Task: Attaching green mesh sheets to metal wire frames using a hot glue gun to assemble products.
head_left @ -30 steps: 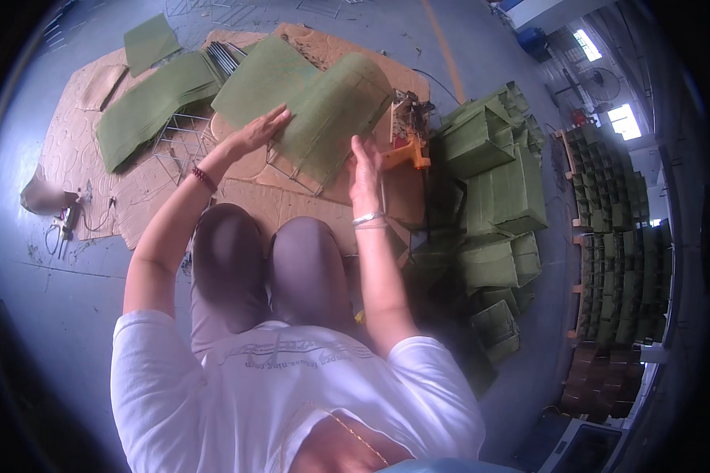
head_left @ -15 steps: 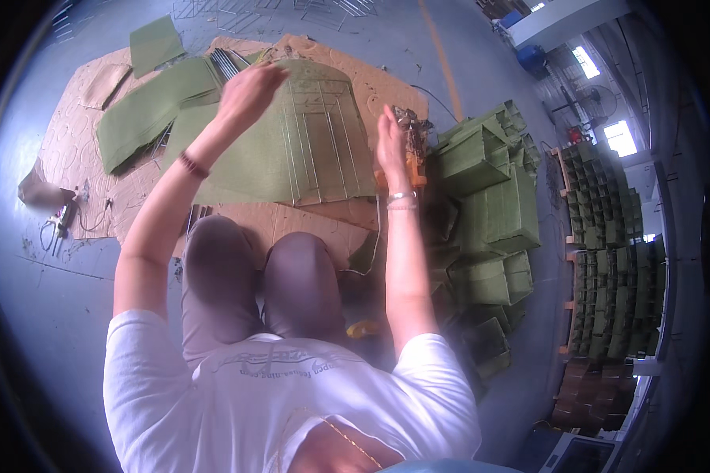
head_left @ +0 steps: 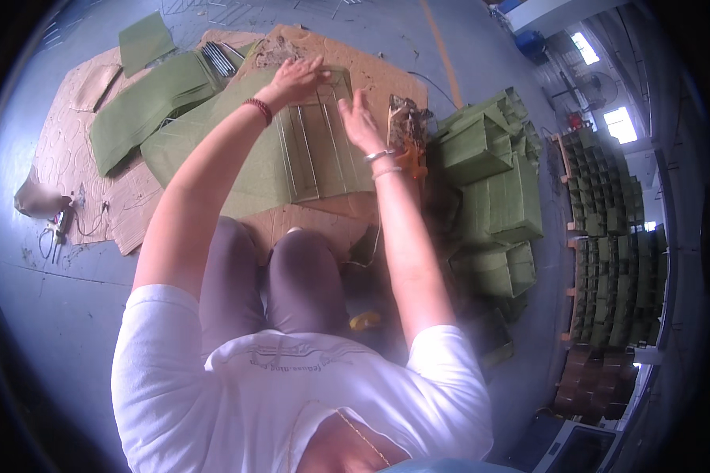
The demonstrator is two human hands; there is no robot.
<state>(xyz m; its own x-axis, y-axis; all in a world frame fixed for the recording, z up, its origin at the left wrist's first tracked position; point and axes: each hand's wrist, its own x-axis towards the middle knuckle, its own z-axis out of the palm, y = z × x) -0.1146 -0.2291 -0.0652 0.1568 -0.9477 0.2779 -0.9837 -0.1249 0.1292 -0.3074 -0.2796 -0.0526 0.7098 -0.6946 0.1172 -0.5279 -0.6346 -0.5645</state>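
In front of my knees a green sheet [head_left: 221, 154] of felt-like material lies over cardboard. A wire frame [head_left: 317, 150] of thin metal rods rests on its right part. My left hand [head_left: 298, 79] is over the far edge of the sheet and frame, fingers stretched out. Close to the frame's right side is my right hand [head_left: 360, 126], with its fingers extended and apart. Neither hand shows anything held. Whether the fingertips touch the sheet or the wire, I cannot tell.
More green sheets [head_left: 154, 98] and a bundle of metal rods [head_left: 218, 59] lie at the far left. Pliers [head_left: 53, 236] are on the floor at left. An orange tool [head_left: 412, 162] stands to the right, beside green boxes [head_left: 501, 197]. Stacked boxes [head_left: 607, 276] line the far right.
My left hand has moved right along the far edge of the sheet. My right hand has come inward, nearer the wire frame. The sheet's right part looks narrower now.
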